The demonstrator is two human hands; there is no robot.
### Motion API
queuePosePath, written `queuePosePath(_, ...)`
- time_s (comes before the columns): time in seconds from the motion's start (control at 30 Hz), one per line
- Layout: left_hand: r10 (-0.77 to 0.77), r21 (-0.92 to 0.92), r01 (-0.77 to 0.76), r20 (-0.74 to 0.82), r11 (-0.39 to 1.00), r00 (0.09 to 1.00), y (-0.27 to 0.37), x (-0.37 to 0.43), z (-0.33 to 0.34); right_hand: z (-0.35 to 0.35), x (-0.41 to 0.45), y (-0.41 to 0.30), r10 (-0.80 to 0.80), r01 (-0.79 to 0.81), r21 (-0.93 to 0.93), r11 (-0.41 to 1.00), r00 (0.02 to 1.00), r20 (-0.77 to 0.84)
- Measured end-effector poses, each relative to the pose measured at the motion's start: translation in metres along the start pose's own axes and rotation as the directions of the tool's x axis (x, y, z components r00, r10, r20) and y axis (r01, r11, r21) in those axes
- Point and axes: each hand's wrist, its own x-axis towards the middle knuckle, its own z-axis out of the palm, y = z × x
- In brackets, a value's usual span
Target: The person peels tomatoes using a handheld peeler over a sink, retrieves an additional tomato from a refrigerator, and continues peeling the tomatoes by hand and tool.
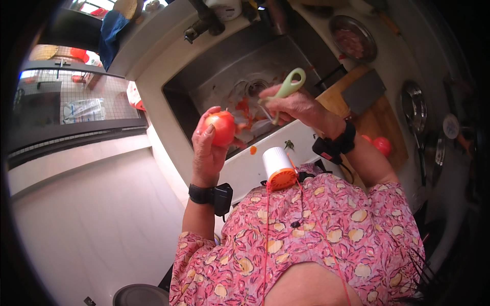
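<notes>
My left hand (208, 147) holds a red tomato (221, 129) over the near left edge of the steel sink (226, 63). To its right, my right hand (294, 105) grips a peeler (289, 85) with a pale green handle that has a loop at its end. The peeler is apart from the tomato. Red and orange peelings (244, 109) lie in the sink around the drain. On the sink's near rim are an orange scrap (253, 150) and a green tomato stem top (289, 144). More tomatoes (381, 146) rest on the wooden cutting board (390, 126) at the right.
A cleaver (363, 91) lies on the board's far part. Beyond it stands a metal bowl of raw meat (350, 40). A faucet (204, 26) juts over the sink's far edge. A white and orange cylinder (279, 168) hangs at my chest. A ladle (415, 111) lies at the right.
</notes>
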Motion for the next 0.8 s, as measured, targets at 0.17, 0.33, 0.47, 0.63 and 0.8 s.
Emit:
queuePosePath(0.17, -0.027, -0.027, 0.028, 0.016, 0.999, 1.0, -0.01, 0.001, -0.003, -0.014, 0.024, 0.04, -0.389, 0.32, -0.706, 0.631, 0.919, 0.069)
queuePosePath(0.33, -0.003, 0.026, 0.006, -0.094, 1.0, 0.996, -0.007, 0.005, -0.001, 0.02, 0.006, -0.015, -0.1, 0.088, -0.096, 0.991, 0.986, -0.133)
queuePosePath(0.47, 0.022, 0.206, -0.007, -0.072, 0.979, 0.997, -0.013, 0.011, 0.009, 0.03, -0.008, -0.035, -0.075, 0.043, 0.277, 0.96, 0.992, 0.104)
queuePosePath(0.63, 0.08, 0.378, -0.076, 0.004, 0.923, 0.997, -0.019, 0.018, 0.009, 0.044, -0.007, -0.033, -0.089, 0.028, 0.285, 0.958, 0.975, 0.202)
queuePosePath(0.8, 0.026, 0.241, -0.02, -0.021, 0.97, 0.999, -0.02, 0.011, 0.014, 0.034, -0.009, -0.029, -0.048, -0.009, 0.31, 0.951, 0.983, 0.177)
